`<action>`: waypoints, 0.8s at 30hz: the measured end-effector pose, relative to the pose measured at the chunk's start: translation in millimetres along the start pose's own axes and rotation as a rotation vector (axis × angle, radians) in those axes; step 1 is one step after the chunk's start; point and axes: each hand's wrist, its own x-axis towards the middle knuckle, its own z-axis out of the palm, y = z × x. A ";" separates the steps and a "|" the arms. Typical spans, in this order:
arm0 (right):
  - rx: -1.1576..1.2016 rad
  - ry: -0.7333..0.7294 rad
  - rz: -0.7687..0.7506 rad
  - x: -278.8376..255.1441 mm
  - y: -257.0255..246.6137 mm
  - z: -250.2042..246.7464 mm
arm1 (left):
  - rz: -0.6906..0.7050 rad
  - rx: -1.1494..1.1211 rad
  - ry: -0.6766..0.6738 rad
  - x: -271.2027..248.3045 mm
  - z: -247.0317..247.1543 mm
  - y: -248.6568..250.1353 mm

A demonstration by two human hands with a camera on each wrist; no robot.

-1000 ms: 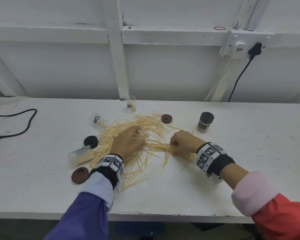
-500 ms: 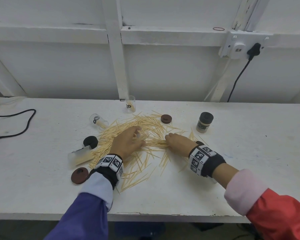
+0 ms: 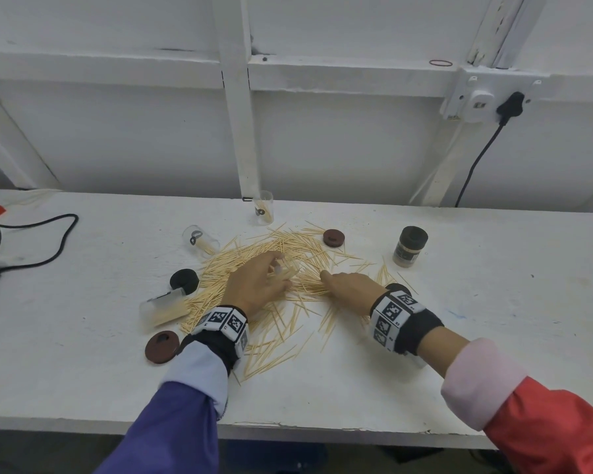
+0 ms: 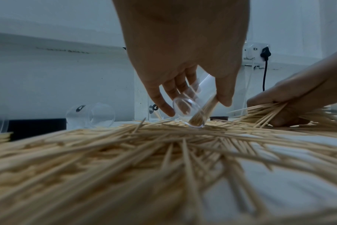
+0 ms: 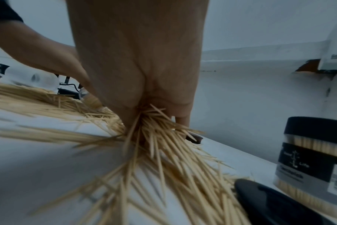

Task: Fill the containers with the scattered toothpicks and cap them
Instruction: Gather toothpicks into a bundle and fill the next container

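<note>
On the table [image 3: 83,354], the left hand [image 3: 254,285] grips a clear container [image 4: 190,112] tilted, its base resting on the scattered toothpicks [image 3: 288,261], while the right hand [image 3: 351,289] clutches a bundle of toothpicks [image 5: 154,129] just beside it.

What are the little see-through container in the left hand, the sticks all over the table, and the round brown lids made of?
Container in the left hand: clear, glossy, probably plastic; fingers show through its wall.
Toothpicks: pale matt wood, thin with pointed tips.
Brown lids: opaque and dull, likely plastic, though the view leaves that open.
</note>
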 end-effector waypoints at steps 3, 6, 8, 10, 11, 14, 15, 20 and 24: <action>0.051 -0.017 0.017 1.6 1.8 -0.6 | -0.002 -0.007 0.005 -0.2 0.4 -0.6; 0.118 -0.010 0.027 4.0 6.9 -2.0 | -0.001 -0.003 0.025 -0.6 -0.7 2.1; 0.207 0.009 0.017 6.5 11.4 -3.2 | -0.005 -0.001 0.048 -0.7 -2.0 4.5; 0.346 0.049 0.011 8.2 13.7 -6.5 | -0.019 0.004 0.067 -0.4 -3.1 5.7; 0.431 0.073 0.007 9.3 14.6 -7.6 | -0.027 0.005 0.075 -0.2 -3.5 5.7; 0.609 0.111 -0.018 10.5 14.0 -9.6 | -0.041 -0.002 0.089 -0.8 -4.1 5.5; 0.626 0.117 -0.024 10.6 13.1 -9.8 | -0.042 -0.007 0.090 -0.7 -4.2 5.5; 0.670 0.132 -0.017 9.9 11.6 -10.7 | -0.049 0.007 0.104 -1.2 -4.1 6.0; 0.697 0.181 -0.011 8.7 14.8 -13.3 | -0.095 0.053 0.149 -0.1 -4.5 5.9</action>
